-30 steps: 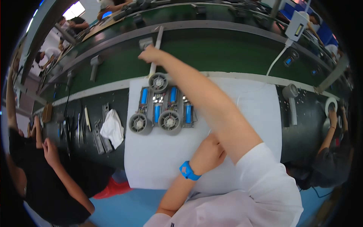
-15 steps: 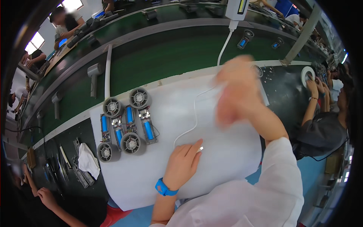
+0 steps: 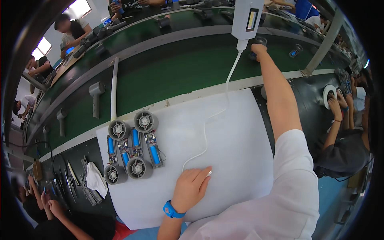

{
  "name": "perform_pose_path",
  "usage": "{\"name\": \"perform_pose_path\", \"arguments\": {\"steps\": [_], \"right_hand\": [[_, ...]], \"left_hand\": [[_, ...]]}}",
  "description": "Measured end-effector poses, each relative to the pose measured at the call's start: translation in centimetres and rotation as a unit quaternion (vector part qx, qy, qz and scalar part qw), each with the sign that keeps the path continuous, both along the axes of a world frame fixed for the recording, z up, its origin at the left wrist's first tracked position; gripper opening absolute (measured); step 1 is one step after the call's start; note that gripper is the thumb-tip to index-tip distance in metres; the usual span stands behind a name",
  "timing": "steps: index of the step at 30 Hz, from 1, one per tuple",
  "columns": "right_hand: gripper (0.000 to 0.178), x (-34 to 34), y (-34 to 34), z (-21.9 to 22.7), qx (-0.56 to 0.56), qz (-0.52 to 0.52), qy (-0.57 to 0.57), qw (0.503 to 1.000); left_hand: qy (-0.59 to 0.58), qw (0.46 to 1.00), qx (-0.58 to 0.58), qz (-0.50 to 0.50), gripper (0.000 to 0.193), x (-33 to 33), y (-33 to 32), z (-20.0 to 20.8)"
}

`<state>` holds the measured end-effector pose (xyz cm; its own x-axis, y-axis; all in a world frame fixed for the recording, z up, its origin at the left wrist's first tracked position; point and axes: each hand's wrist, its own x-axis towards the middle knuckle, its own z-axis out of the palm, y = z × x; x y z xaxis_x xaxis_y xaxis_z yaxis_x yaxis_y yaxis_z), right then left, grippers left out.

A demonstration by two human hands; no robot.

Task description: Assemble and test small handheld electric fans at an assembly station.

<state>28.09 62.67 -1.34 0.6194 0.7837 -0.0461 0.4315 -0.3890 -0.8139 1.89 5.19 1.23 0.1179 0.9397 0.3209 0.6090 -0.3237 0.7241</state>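
Observation:
My left hand (image 3: 193, 186), with a blue band at its wrist, rests above the white sheet (image 3: 236, 160). Its fingers pinch the small metal-tipped plug (image 3: 209, 173) of a thin white cable (image 3: 206, 138). Stretched far forward over the green conveyor belt, my right hand (image 3: 259, 49) closes on a handheld fan unit (image 3: 261, 41) with a round grey housing; the fingers partly cover it. Several similar opened fan units, with grey round heads (image 3: 146, 121), blue cylindrical batteries (image 3: 155, 154) and small circuit boards, lie side by side on the sheet's left part.
The cable hangs from a white box with a small display (image 3: 245, 24). Another opened fan unit (image 3: 296, 51) lies on the belt (image 3: 180, 66). Tools (image 3: 70, 182) and a white cloth (image 3: 96, 179) are at left. A tape roll (image 3: 329, 97) is near a person at right.
My right hand has moved forward from over the sheet to the fan unit on the belt and closed on it. My left hand keeps its pinch on the plug. The view has shifted slightly.

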Motion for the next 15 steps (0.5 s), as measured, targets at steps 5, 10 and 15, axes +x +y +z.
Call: {"name": "perform_pose_path", "arguments": {"steps": [5,10,15], "right_hand": [[0.036,-3.2,-4.7,3.1,0.018,0.157,0.13,0.979],[0.013,-1.6,-9.1,5.5,-0.145,0.298,-0.062,0.942],[0.015,-2.0,-14.4,9.9,-0.152,0.369,-0.098,0.912]], "left_hand": [[0.019,1.0,-0.004,0.022,0.026,-0.2,0.0,0.2],[0.019,1.0,0.006,0.011,0.024,-0.1,0.1,0.4],[0.028,0.999,0.014,0.013,0.023,0.2,-0.1,0.4]]}}
